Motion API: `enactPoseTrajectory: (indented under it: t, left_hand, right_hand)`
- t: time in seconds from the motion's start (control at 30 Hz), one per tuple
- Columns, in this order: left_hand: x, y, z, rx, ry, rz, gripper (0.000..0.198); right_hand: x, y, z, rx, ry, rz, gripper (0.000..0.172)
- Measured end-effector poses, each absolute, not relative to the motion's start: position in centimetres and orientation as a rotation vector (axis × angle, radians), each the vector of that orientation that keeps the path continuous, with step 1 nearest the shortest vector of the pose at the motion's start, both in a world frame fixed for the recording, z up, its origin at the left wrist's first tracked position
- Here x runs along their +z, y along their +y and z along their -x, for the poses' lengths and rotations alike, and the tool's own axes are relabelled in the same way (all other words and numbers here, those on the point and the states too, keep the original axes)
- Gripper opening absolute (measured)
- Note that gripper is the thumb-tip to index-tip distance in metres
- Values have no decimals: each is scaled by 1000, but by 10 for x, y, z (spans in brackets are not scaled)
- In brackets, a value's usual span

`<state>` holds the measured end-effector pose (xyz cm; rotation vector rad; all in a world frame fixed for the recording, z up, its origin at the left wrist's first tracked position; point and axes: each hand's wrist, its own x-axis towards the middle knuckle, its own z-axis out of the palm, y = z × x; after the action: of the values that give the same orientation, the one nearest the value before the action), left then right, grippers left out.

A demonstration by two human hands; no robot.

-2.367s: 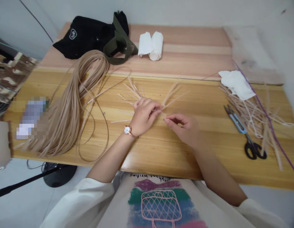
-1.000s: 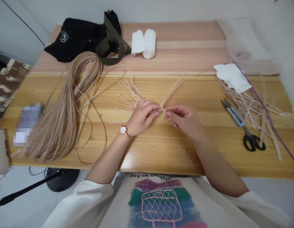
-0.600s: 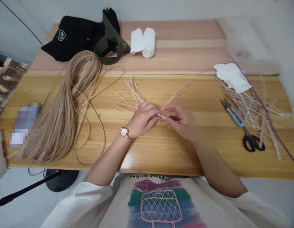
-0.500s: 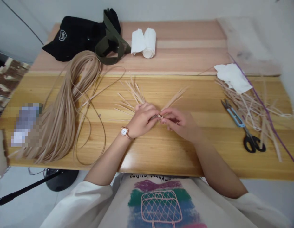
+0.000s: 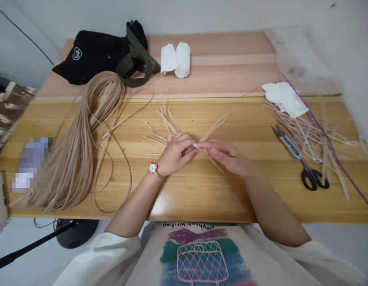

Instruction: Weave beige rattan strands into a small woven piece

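My left hand (image 5: 174, 154), with a wristwatch (image 5: 153, 169) on its wrist, pinches a small crossing of pale cane strips (image 5: 189, 149) at the middle of the table. A fan of cut strips (image 5: 162, 125) spreads up and left from that hand. My right hand (image 5: 227, 156) meets the crossing from the right, its fingertips closed on the strips. Another fan of strips (image 5: 215, 126) rises up and right past those fingers. A long hank of tan cane strip (image 5: 78, 155) lies to the left, out of reach of both hands.
Black-handled scissors (image 5: 313, 178) and a heap of cut strips (image 5: 309, 139) with a purple strand lie at the right, under a white tissue (image 5: 283, 99). A black bag (image 5: 94, 55) with an olive strap and a white paper roll (image 5: 174, 59) stand at the back.
My hands have come closer together at the crossing, and my right fingers have straightened along the strips. A few strips now point down and right below my right hand. The view has shifted slightly.
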<state>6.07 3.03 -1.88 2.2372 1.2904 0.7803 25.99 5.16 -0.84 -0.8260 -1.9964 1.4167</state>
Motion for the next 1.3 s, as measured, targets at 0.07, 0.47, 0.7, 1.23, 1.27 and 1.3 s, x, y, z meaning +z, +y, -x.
enactPoseTrajectory:
  t: [0.07, 0.47, 0.7, 1.23, 1.27, 1.3]
  left_hand:
    - [-17, 30, -60, 780, 1294, -2252, 17]
    - [-24, 28, -65, 732, 1300, -2302, 14]
    - [-24, 27, -67, 701, 1302, -2329, 15]
    - [-32, 30, -69, 788, 1224, -2155, 29]
    - [-33, 31, -69, 814, 1223, -2135, 31]
    - [-33, 31, -69, 836, 1226, -2118, 33]
  right_hand:
    - [-13, 51, -261, 1596, -1912, 808, 43]
    - [-2, 52, -265, 1410, -1401, 951, 33]
    - [-8, 47, -251, 1244, -1781, 1148, 25]
    - [19, 61, -230, 754, -2341, 947, 23]
    - [21, 61, -228, 749, -2376, 939, 27]
    - [21, 60, -227, 741, -2401, 938, 31]
